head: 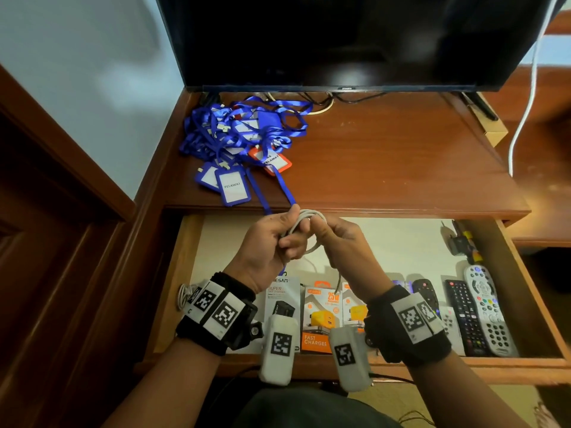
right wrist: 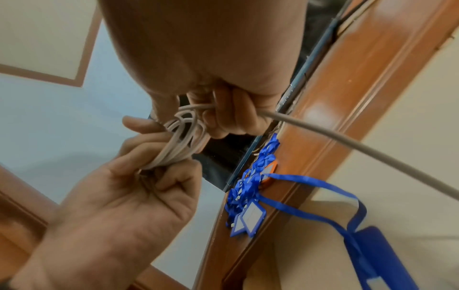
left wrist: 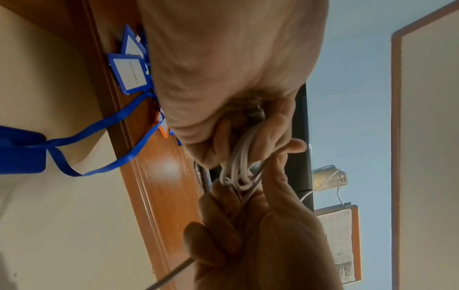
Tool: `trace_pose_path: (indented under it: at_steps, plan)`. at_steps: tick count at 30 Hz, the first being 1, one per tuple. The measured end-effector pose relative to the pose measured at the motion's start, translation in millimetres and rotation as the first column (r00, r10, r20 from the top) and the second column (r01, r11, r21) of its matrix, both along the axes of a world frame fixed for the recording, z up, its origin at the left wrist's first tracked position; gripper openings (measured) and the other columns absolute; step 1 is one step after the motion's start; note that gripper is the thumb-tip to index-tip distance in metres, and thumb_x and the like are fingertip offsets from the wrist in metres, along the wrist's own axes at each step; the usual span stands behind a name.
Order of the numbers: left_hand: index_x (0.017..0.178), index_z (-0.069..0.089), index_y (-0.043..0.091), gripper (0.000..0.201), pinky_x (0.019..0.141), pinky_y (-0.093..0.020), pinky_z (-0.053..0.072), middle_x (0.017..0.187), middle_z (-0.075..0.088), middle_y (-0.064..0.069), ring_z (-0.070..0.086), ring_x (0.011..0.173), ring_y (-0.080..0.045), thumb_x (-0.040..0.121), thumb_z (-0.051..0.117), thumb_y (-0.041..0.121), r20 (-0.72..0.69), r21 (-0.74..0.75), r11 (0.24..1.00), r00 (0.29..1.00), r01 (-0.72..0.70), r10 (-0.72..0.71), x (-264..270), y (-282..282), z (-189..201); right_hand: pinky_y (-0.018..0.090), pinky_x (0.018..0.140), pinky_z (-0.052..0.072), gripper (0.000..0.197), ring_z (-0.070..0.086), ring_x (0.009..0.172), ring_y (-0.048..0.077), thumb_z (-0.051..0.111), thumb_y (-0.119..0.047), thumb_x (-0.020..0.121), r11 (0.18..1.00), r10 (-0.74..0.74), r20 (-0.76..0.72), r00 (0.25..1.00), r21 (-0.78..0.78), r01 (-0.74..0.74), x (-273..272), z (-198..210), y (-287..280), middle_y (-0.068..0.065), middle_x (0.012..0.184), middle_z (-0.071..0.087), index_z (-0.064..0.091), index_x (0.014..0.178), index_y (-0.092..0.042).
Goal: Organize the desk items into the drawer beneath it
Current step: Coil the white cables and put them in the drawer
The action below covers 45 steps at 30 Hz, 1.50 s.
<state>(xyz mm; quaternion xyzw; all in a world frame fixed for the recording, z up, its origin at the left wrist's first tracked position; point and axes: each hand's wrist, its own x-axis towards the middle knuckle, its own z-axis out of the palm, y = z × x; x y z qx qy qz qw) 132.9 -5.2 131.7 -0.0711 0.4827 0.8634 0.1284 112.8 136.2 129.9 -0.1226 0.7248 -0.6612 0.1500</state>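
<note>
1. Drawer front rail (head: 309,364), at 6 o'clock in the head view, nearest the person; the drawer stands pulled open under the desk.
2. Boxed chargers (head: 318,319), lying flat along the near edge of the drawer, one dark-printed box at the left and orange ones beside it.
3. Remote controls (head: 485,313), at 4 o'clock, laid side by side in the drawer's right part; a black one next to a grey one.
4. White coiled cord (head: 184,294), at 8 o'clock, in the drawer's near-left corner, partly hidden by the left wrist band.
5. Left hand (head: 265,245), above the open drawer at centre, fingers curled round the bundled loops of the grey cable (head: 304,223).
6. Right hand (head: 343,242), touching the left, fingers and thumb pinching the same cable; a free length of it runs down from this hand toward the drawer.
7. Blue lanyards (head: 241,131) with badge holders, heaped on the desk top (head: 401,156) at 11 o'clock; one strap hangs over the desk edge into the drawer.
8. Black screen (head: 340,38), at 12 o'clock, standing at the back of the desk.
</note>
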Motion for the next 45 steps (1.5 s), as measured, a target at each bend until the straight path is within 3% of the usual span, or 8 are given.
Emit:
trace_pose_path:
  at_steps: [8, 10, 12, 18, 25, 35, 41, 45]
  plan:
    - [0.053, 0.052, 0.017, 0.042, 0.055, -0.025, 0.032, 0.045, 0.031, 0.004, 0.041, 0.047, -0.014, 0.09, 0.046, 0.038, 0.055, -0.016, 0.998, 0.997, 0.055, -0.054, -2.0, 3.6, -8.9, 0.035, 0.054, 0.008, 0.039, 0.013, 0.054, 0.019, 0.052, -0.023, 0.092, 0.976, 0.072, 0.291, 0.954, -0.219, -0.007, -6.9, 7.6, 10.5, 0.0, 0.054, 0.029, 0.065, 0.056, -0.019]
    - [0.054, 0.05, 0.018, 0.045, 0.058, -0.028, 0.03, 0.044, 0.034, 0.003, 0.044, 0.05, -0.016, 0.091, 0.046, 0.042, 0.033, -0.017, 0.99, 0.989, 0.142, -0.141, -4.0, 1.1, -9.4, 0.039, 0.057, 0.007, 0.035, 0.017, 0.062, 0.03, 0.058, -0.032, 0.087, 0.96, 0.145, 0.316, 0.938, -0.275, -0.056, -7.1, 7.8, 10.0, 0.019, 0.062, 0.034, 0.067, 0.073, -0.002]
    - [0.054, 0.052, 0.017, 0.048, 0.063, -0.032, 0.029, 0.044, 0.039, 0.001, 0.048, 0.054, -0.019, 0.091, 0.044, 0.047, 0.015, -0.039, 0.972, 0.973, 0.231, -0.23, -4.7, -3.2, -9.6, 0.041, 0.059, 0.011, 0.067, 0.027, 0.07, 0.039, 0.071, -0.046, 0.072, 0.966, 0.155, 0.342, 0.927, -0.247, -0.07, -5.7, 4.4, 6.9, 0.037, 0.078, 0.036, 0.055, 0.087, 0.017]
    - [0.058, 0.059, 0.017, 0.043, 0.059, -0.031, 0.023, 0.044, 0.038, 0.001, 0.047, 0.049, -0.017, 0.092, 0.043, 0.038, 0.093, -0.028, 0.979, 0.976, 0.203, -0.199, -4.6, -5.8, -13.8, 0.035, 0.054, 0.011, 0.037, 0.02, 0.053, 0.022, 0.056, -0.024, 0.091, 0.995, 0.037, 0.305, 0.952, -0.101, -0.006, -9.3, 0.5, 4.6, 0.001, 0.054, 0.03, 0.065, 0.055, -0.018]
    - [0.055, 0.045, 0.019, 0.034, 0.047, -0.024, 0.016, 0.043, 0.025, 0.007, 0.022, 0.041, -0.008, 0.086, 0.044, 0.034, 0.136, 0.026, 0.991, 0.981, 0.133, -0.136, -4.4, -4.2, -6.2, 0.034, 0.053, 0.014, 0.048, 0.023, 0.052, 0.011, 0.065, -0.04, 0.084, 0.99, 0.084, 0.242, 0.967, -0.126, -0.055, -6.7, -13.5, 4.5, 0.008, 0.065, 0.032, 0.061, 0.088, 0.008]
    - [0.053, 0.045, 0.021, 0.036, 0.04, -0.017, 0.023, 0.041, 0.03, 0.009, 0.022, 0.04, -0.006, 0.086, 0.041, 0.033, 0.02, 0.337, 0.937, 0.995, -0.095, 0.094, -4.2, -43.1, 19.9, 0.026, 0.05, 0.033, 0.024, 0.041, 0.054, 0.011, 0.076, -0.013, 0.068, 0.937, -0.2, 0.121, 0.972, -0.267, 0.226, -18.2, -46.7, 21.9, -0.001, 0.062, 0.053, 0.055, 0.074, -0.005]
    - [0.061, 0.046, 0.02, 0.028, 0.044, -0.019, 0.024, 0.048, 0.03, 0.008, 0.029, 0.043, -0.007, 0.086, 0.039, 0.029, -0.003, 0.357, 0.908, 0.972, -0.219, 0.235, -3.0, -55.6, 15.4, 0.022, 0.054, 0.047, 0.015, 0.053, 0.053, 0.008, 0.075, 0.002, 0.073, 0.941, -0.336, -0.008, 0.942, -0.055, 0.335, -18.8, -43.0, 17.9, 0.003, 0.059, 0.06, 0.061, 0.07, 0.007]
    - [0.069, 0.044, 0.021, 0.031, 0.046, -0.018, 0.025, 0.052, 0.031, 0.007, 0.03, 0.047, -0.008, 0.097, 0.033, 0.027, 0.039, 0.183, 0.904, 0.922, -0.386, 0.386, -6.6, -53.6, 3.0, 0.032, 0.056, 0.048, 0.016, 0.054, 0.053, 0.014, 0.077, -0.013, 0.076, 0.938, -0.023, -0.336, 0.942, 0.319, 0.137, -11.3, -34.5, 7.3, 0.006, 0.058, 0.063, 0.069, 0.068, -0.003]
